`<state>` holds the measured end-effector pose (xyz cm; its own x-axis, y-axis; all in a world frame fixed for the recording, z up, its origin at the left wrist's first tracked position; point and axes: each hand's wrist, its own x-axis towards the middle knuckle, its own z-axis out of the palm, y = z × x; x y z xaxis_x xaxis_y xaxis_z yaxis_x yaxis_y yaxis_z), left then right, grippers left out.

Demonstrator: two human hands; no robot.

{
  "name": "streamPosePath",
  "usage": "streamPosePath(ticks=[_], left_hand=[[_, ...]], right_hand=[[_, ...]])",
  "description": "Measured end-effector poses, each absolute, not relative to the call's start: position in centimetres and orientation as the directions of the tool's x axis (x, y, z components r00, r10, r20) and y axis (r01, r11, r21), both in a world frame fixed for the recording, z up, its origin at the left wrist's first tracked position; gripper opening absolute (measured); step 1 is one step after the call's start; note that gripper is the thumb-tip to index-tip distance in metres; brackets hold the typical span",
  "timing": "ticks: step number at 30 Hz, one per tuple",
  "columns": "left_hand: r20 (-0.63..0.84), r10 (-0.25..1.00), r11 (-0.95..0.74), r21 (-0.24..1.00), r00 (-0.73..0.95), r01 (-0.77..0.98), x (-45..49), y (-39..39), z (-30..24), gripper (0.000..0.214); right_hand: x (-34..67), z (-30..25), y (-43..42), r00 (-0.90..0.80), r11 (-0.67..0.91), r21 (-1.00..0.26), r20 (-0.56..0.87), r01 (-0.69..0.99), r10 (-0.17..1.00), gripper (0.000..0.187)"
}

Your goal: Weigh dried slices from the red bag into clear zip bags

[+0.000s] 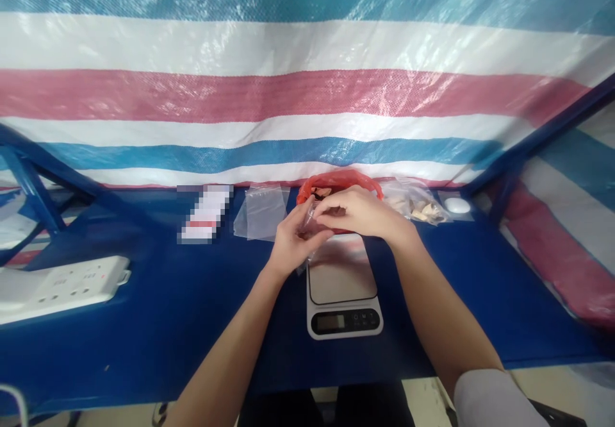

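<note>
My left hand and my right hand meet above the far end of a small white digital scale. Both hands pinch a small clear plastic bag between their fingers. What is inside the bag is too small to make out. Just behind the hands lies a red plastic bag, open, with pale brown pieces in it.
A stack of clear zip bags lies left of the hands, beside a blurred white card. Filled clear bags and a white round object sit at the right. A white power strip rests at the left on the blue table.
</note>
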<state>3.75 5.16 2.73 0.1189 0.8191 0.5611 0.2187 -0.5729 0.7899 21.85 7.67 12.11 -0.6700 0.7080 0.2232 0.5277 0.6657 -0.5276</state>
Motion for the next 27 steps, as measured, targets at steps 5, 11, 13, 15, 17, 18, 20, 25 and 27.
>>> streamPosePath(ticks=[5,11,13,15,17,18,20,25,27], left_hand=[[0.39,0.92,-0.392,0.914,0.04,0.105,2.2,5.4,3.5,0.048],[0.194,0.978,-0.204,0.966,0.079,0.156,0.5,5.1,4.1,0.051],[0.133,0.985,-0.147,0.981,0.114,0.126,0.3,4.5,4.3,0.049],[0.103,0.984,-0.118,0.988,0.148,0.095,0.2,4.0,4.6,0.045],[0.093,0.98,-0.11,0.99,0.176,0.085,0.3,3.6,4.8,0.043],[0.094,0.979,-0.111,0.99,0.182,0.09,0.3,3.4,4.9,0.042],[0.108,0.979,-0.128,0.985,0.172,0.112,0.4,3.3,5.0,0.042],[0.119,0.974,-0.157,0.967,0.191,0.201,0.5,2.9,5.2,0.046],[0.063,0.967,-0.114,0.973,0.245,0.199,0.6,2.7,5.3,0.046]], right_hand=[[22.6,11.9,6.8,-0.631,0.702,-0.533,0.352,0.472,0.691,0.02],[22.8,11.3,6.0,-0.591,0.785,-0.469,0.52,0.405,0.616,0.022],[22.8,11.1,5.8,-0.573,0.808,-0.449,0.57,0.383,0.588,0.021],[22.8,11.0,5.5,-0.559,0.815,-0.441,0.593,0.376,0.579,0.02],[22.9,11.1,5.1,-0.542,0.809,-0.443,0.601,0.387,0.588,0.019],[22.9,11.1,4.9,-0.533,0.803,-0.446,0.6,0.395,0.596,0.019],[23.0,11.2,4.4,-0.525,0.792,-0.452,0.593,0.411,0.611,0.019],[23.7,10.6,3.6,-0.512,0.785,-0.437,0.597,0.439,0.618,0.02],[24.1,10.4,3.4,-0.5,0.788,-0.429,0.611,0.442,0.614,0.02]])
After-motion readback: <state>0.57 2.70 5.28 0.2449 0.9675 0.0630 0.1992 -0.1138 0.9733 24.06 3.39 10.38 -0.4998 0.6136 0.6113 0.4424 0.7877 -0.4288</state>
